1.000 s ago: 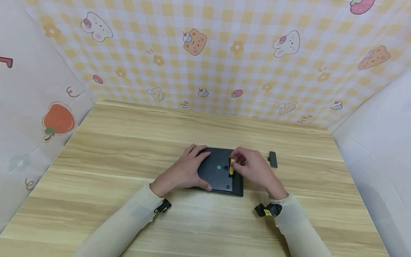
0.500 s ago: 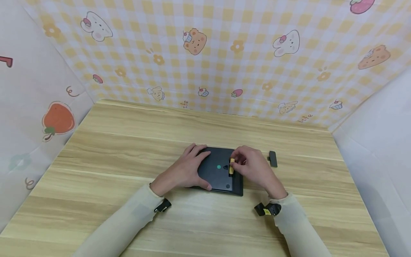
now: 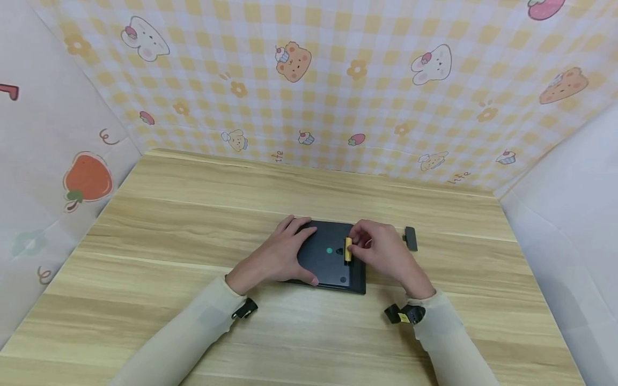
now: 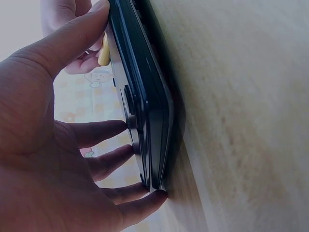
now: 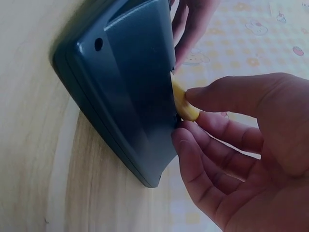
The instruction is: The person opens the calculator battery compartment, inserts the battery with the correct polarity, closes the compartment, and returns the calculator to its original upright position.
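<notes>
A black calculator lies face down on the table, its narrow battery compartment uncovered near the right end. My left hand rests spread over its left part, thumb along the near edge. In the left wrist view, straight fingertips touch the calculator's back and edge. My right hand pinches a yellow battery at the compartment. The right wrist view shows the thumb and index finger on the battery, its far part hidden by the calculator's back.
The small black battery cover lies on the wooden table, right of my right hand. A checked cloth with cartoon prints stands behind the table, and white cloths flank both sides. Both wrists wear small black cameras.
The battery has turned slightly and now lies more in line with the compartment. My right fingers have shifted a little on it. The left hand and the calculator stay put.
</notes>
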Tool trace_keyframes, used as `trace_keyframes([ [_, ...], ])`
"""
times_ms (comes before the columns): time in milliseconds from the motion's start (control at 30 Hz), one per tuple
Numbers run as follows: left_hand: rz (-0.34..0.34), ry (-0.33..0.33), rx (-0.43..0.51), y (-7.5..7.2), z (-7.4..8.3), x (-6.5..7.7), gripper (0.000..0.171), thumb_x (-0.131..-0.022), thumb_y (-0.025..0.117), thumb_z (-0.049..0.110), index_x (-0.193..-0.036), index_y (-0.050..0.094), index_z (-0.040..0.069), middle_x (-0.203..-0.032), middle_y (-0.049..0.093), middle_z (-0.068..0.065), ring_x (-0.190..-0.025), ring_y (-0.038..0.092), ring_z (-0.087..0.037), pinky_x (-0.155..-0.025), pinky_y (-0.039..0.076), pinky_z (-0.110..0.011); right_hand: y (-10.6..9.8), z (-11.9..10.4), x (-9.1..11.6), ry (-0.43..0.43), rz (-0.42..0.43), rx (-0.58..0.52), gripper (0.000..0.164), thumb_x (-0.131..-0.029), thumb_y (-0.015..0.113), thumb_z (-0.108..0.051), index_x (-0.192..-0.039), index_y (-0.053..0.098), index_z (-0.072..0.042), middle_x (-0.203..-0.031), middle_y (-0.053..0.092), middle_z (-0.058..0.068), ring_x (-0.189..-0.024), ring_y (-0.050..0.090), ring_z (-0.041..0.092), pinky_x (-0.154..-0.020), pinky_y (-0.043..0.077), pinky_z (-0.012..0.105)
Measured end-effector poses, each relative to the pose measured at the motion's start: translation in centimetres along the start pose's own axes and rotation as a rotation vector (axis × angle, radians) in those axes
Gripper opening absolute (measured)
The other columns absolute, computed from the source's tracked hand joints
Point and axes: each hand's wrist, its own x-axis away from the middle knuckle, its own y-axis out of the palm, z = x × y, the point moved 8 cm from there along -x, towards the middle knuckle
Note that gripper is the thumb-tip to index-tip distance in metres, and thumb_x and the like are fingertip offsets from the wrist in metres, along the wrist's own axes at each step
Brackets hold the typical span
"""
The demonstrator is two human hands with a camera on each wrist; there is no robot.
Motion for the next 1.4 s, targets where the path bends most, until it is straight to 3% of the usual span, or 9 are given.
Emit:
trace_keyframes([
  [167, 0.001, 0.005, -0.003, 0.0, 0.1, 0.0, 0.113, -0.077, 0.101, 0.049, -0.167, 0.047, 0.007, -0.179, 0.028, -0.011, -0.166, 0.012, -0.044, -0.128, 0.029, -0.060, 0.0, 0.0, 0.2, -0.008, -0.054, 0.024, 0.025, -0.092, 0.089, -0.009, -0.111, 0.074, -0.009, -0.102, 0.071, 0.000, -0.083, 0.067, 0.016, -0.073, 0.059, 0.031],
  [333, -0.008, 0.005, -0.002, 0.0, 0.3, 0.0, 0.113, -0.078, 0.101, 0.048, -0.168, 0.046, 0.007, -0.179, 0.027, -0.011, -0.166, 0.012, -0.044, -0.129, 0.028, -0.060, 0.1, 0.2, 0.8, -0.013, -0.110, 0.042, 0.039, -0.091, 0.092, -0.020, -0.123, 0.071, -0.011, -0.125, 0.066, 0.005, -0.087, 0.064, 0.020, -0.073, 0.058, 0.033],
  [467, -0.010, 0.000, -0.001, 0.0, 0.3, 0.1, 0.113, -0.078, 0.101, 0.048, -0.168, 0.046, 0.007, -0.179, 0.027, -0.010, -0.166, 0.012, -0.043, -0.129, 0.028, -0.060, 0.4, 0.4, 1.4, -0.048, -0.129, 0.018, 0.050, -0.090, 0.093, -0.027, -0.129, 0.067, -0.012, -0.149, 0.057, 0.010, -0.115, 0.065, 0.030, -0.093, 0.061, 0.045],
  [600, -0.011, 0.000, -0.006, 0.0, 0.3, 0.0, 0.113, -0.078, 0.101, 0.049, -0.168, 0.045, 0.007, -0.179, 0.027, -0.010, -0.166, 0.012, -0.043, -0.129, 0.028, -0.060, 0.8, 1.0, 2.0, -0.054, -0.163, -0.027, 0.068, -0.085, 0.097, -0.039, -0.138, 0.062, -0.014, -0.168, 0.043, 0.014, -0.147, 0.050, 0.041, -0.113, 0.050, 0.061],
  [733, -0.008, 0.001, -0.008, 0.1, 0.1, -0.1, 0.113, -0.078, 0.101, 0.049, -0.168, 0.046, 0.008, -0.179, 0.027, -0.010, -0.166, 0.012, -0.043, -0.129, 0.029, -0.059, 1.4, 1.5, 2.6, -0.039, -0.221, -0.100, 0.096, -0.074, 0.104, -0.042, -0.149, 0.052, -0.013, -0.177, 0.028, 0.018, -0.160, 0.031, 0.046, -0.122, 0.035, 0.068],
  [833, -0.006, -0.001, -0.005, 0.1, 0.0, 0.0, 0.113, -0.078, 0.101, 0.049, -0.168, 0.046, 0.008, -0.179, 0.027, -0.010, -0.166, 0.012, -0.043, -0.129, 0.028, -0.059, 1.8, 1.5, 2.7, -0.056, -0.243, -0.121, 0.108, -0.068, 0.108, -0.035, -0.152, 0.046, -0.013, -0.179, 0.022, 0.020, -0.161, 0.027, 0.045, -0.124, 0.032, 0.066],
  [1400, -0.002, -0.011, -0.005, 0.0, 0.0, 0.0, 0.115, -0.077, 0.100, 0.050, -0.169, 0.045, 0.008, -0.180, 0.026, -0.009, -0.166, 0.011, -0.043, -0.129, 0.028, -0.060, 2.2, 1.0, 2.7, -0.106, -0.223, -0.071, 0.100, -0.068, 0.106, -0.024, -0.147, 0.045, -0.012, -0.178, 0.019, 0.022, -0.161, 0.025, 0.047, -0.122, 0.035, 0.068],
])
